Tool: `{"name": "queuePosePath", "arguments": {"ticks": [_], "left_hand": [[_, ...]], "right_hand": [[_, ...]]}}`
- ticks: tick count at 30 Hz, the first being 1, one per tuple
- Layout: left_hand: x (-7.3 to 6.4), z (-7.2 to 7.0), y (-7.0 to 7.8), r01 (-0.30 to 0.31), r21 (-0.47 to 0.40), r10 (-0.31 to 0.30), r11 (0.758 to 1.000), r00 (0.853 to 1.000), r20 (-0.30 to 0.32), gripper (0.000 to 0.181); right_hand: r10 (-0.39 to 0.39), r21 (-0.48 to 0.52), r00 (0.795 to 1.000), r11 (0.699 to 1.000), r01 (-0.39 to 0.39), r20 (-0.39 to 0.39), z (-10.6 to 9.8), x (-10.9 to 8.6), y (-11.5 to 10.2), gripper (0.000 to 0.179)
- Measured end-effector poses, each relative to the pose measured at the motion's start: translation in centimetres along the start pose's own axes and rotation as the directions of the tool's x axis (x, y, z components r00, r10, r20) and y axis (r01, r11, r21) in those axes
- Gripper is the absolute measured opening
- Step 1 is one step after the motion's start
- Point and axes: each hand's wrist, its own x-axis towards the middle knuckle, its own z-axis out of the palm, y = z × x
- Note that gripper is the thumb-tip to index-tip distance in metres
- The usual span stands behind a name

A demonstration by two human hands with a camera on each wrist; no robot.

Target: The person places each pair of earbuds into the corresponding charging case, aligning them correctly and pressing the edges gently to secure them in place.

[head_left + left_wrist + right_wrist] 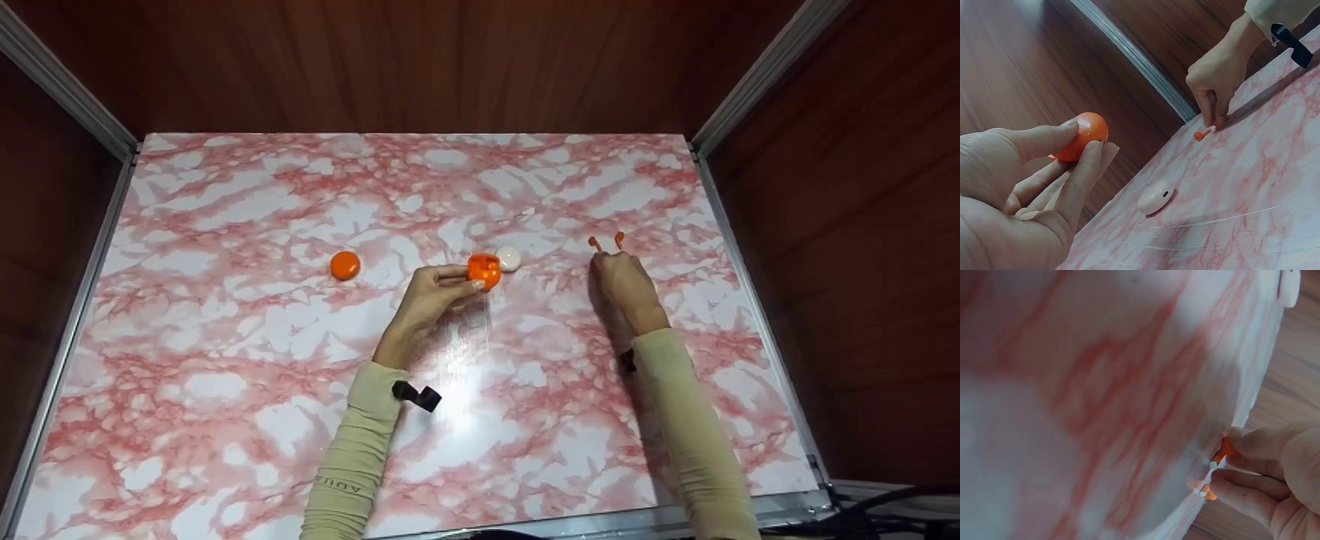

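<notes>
Marbled surface [225, 450] beneath, the left hand [435, 294] pinches an orange case [486, 273] — the right hand [628, 286], pinching an orange earbud [593, 242], should squeeze lightly.

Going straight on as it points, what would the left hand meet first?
Probably the white case, next in line in the head view; but the left hand, holding the orange case, looks raised and might pass over it.
</notes>
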Motion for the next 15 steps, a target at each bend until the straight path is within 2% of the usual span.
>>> {"name": "queuePosePath", "arguments": {"ticks": [8,15], "left_hand": [[-0.06,-0.07,-0.04,-0.010,0.025,0.010,1.000,1.000,-0.018,0.038],[0.00,-0.21,-0.10,-0.023,0.061,0.024,0.998,1.000,-0.009,0.037]], "right_hand": [[0.006,0.114,1.000,0.993,-0.008,0.020,0.30,-0.17,0.72,0.024],[-0.003,0.099,1.000,0.995,0.001,0.022,0.23,-0.39,0.96,0.024]]}}
